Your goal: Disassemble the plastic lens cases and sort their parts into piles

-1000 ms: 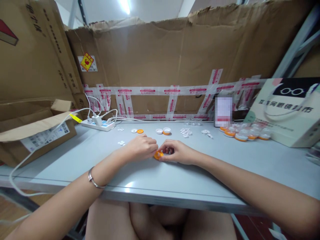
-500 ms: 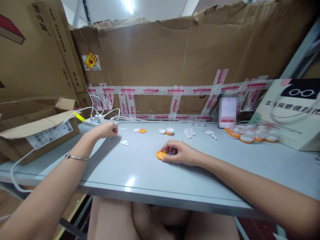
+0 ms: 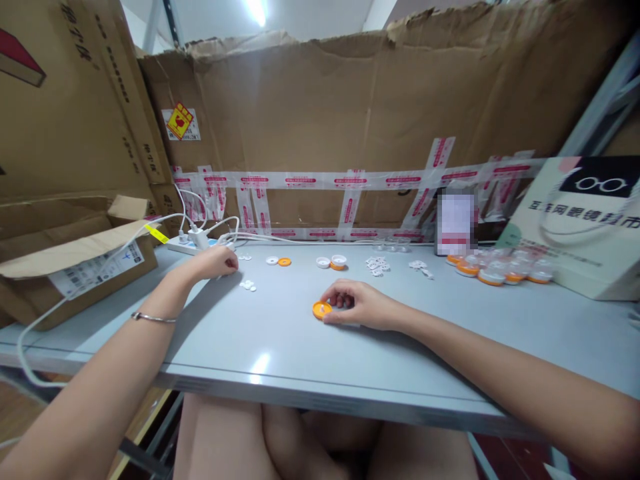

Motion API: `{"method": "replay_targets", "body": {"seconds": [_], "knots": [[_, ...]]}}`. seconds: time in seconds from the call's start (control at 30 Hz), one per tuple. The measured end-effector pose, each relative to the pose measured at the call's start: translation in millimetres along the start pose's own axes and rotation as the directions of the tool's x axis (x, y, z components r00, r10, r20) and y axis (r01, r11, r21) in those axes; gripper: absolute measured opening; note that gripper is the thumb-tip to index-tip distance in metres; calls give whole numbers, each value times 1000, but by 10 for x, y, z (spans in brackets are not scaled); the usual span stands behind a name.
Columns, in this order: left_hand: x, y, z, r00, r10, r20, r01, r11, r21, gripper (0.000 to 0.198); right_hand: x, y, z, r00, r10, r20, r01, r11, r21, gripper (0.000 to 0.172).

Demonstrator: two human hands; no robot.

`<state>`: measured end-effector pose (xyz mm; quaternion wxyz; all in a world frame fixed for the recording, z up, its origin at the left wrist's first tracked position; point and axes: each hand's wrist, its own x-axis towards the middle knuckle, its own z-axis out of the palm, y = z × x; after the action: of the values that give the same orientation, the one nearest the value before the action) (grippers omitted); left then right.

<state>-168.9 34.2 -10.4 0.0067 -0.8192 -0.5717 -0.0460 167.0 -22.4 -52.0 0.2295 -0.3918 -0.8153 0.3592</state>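
Note:
My right hand (image 3: 353, 303) grips a round orange cap (image 3: 317, 309) by its edge, thumb in front and fingers behind, low over the table. A small pale piece stands up in the cap's middle. Over at the left, my left hand (image 3: 220, 262) is closed with its fingers bent down beside a few small white pieces (image 3: 245, 257). Whether anything is between those fingertips is hidden. Closer to me lies another group of small white discs (image 3: 248, 286). A white ring (image 3: 271, 261) and an orange ring (image 3: 285, 262) lie side by side behind.
White caps (image 3: 323, 263) and a pile of white printed pieces (image 3: 377, 266) lie farther back. Clear domes with orange bases (image 3: 493, 272) cluster right, by a phone (image 3: 456, 223) and paper bag (image 3: 590, 233). A power strip (image 3: 183, 245) and open carton (image 3: 95, 267) stand left.
My left hand has shifted slightly to the right and down, toward the small white pieces. My right hand keeps the orange cap in almost the same spot.

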Motion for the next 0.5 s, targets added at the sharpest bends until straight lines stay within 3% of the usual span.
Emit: {"method": "replay_targets", "body": {"seconds": [0.13, 0.2, 0.3, 0.37, 0.5], "knots": [[-49, 72, -109, 996, -15, -93, 15, 1000, 8, 19, 16, 0, -31, 994, 97, 44, -106, 958, 266, 38], [-91, 167, -168, 988, -16, -151, 19, 1000, 17, 22, 35, 5, -47, 994, 109, -14, -98, 940, 326, 38], [-207, 460, -193, 974, 50, -219, -54, 999, -11, 24, 120, -6, -68, 983, 81, -164, -50, 982, 183, 39], [-329, 757, -145, 949, 172, -266, -201, 976, -87, 25, 251, -39, -77, 979, 29, -200, -25, 999, 26, 38], [-613, 1372, 36, 915, 362, -179, -390, 906, -162, 24, 735, -129, -59, 980, -55, -191, -4, 955, -295, 33]]}}
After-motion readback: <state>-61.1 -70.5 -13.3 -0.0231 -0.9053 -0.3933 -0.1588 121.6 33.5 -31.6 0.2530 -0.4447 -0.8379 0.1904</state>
